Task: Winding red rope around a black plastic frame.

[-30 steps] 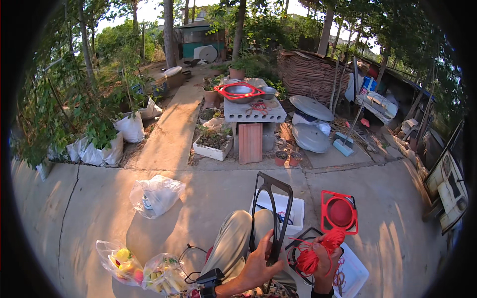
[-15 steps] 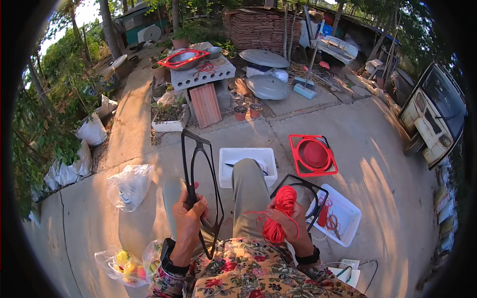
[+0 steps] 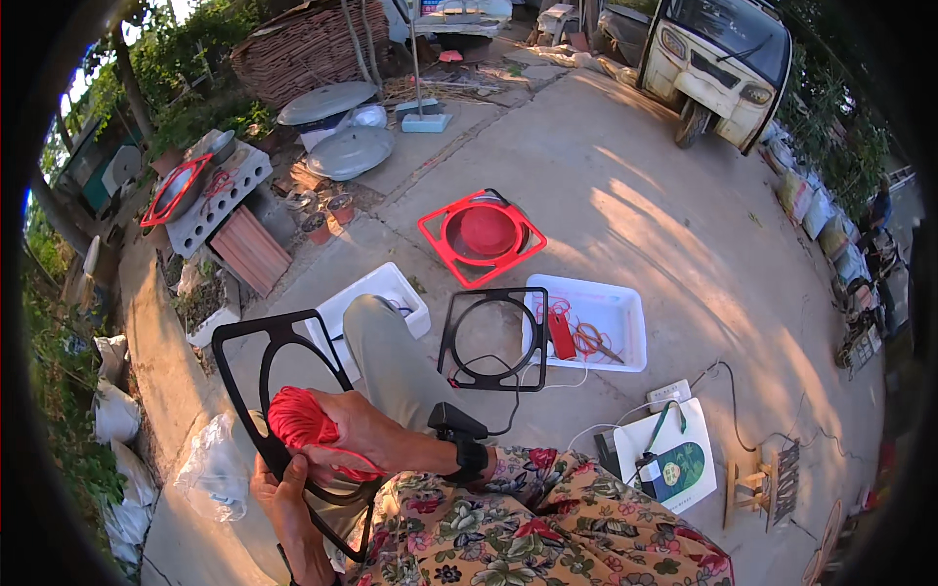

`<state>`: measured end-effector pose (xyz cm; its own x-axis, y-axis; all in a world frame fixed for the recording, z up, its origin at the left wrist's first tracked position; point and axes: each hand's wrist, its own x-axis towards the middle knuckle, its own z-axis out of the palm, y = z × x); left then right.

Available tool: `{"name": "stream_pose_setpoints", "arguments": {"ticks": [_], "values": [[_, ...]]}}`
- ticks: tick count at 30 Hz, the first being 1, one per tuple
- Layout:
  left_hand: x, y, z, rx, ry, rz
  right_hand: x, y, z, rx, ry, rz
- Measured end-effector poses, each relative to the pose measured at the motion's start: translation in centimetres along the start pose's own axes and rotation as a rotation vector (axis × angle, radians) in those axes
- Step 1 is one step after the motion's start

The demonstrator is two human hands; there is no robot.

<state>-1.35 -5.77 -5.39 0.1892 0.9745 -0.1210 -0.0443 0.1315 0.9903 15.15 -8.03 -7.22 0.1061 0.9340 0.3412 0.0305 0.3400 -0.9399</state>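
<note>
My right hand (image 3: 376, 428) is wrapped round a skein of red cord (image 3: 305, 415), which lies against a black square frame (image 3: 234, 366) with a round opening. With its thumb and fingers closed, my left hand (image 3: 285, 496) grips the lower side of that frame, close under the skein. A strand of red cord runs along the right hand's fingers toward the left thumb. The frame tilts over my lap, and the skein and hands hide part of it. A second black frame (image 3: 447, 342) of the same shape lies on the ground to the right of my knee.
A white tub (image 3: 633, 327) holds scissors (image 3: 598, 342), red cord and a red object. Another white tub (image 3: 415, 317) stands beyond my knee. A red frame (image 3: 532, 239) lies ahead. A cable, paper bag (image 3: 689, 454), plastic bag (image 3: 210, 479) and parked vehicle (image 3: 723, 73) surround me.
My view has swung right. The right hand has brought the skein leftward onto the black frame, and the two hands are now close together. The left hand still grips the frame, lower down.
</note>
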Motion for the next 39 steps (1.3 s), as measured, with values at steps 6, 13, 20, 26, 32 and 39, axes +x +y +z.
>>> {"name": "stream_pose_setpoints", "arguments": {"ticks": [6, 13, 20, 26, 32, 39], "values": [[0.7, 0.6, -0.8, -0.001, -0.015, -0.031, 0.6, 1.4, -0.2, 0.205, -0.016, 0.046], [3.5, 0.1, -2.7, -0.287, -0.001, -0.241, 4.8, 4.4, 1.0, 0.358, -0.064, 0.194], [10.6, -0.3, -3.9, -0.392, 0.052, -0.203, 12.7, 6.0, 4.7, 0.303, -0.216, 0.512], [20.8, -0.3, -5.2, -0.437, 0.045, -0.112, 22.6, 9.0, 5.8, 0.48, -0.237, 0.661], [29.2, -1.3, -6.3, -0.287, 0.022, -0.092, 30.3, 11.8, 7.7, 0.481, -0.166, 0.784], [34.5, -2.0, -9.9, -0.541, 0.25, -0.242, 38.0, 15.3, 8.3, 0.137, -0.714, 0.656]]}}
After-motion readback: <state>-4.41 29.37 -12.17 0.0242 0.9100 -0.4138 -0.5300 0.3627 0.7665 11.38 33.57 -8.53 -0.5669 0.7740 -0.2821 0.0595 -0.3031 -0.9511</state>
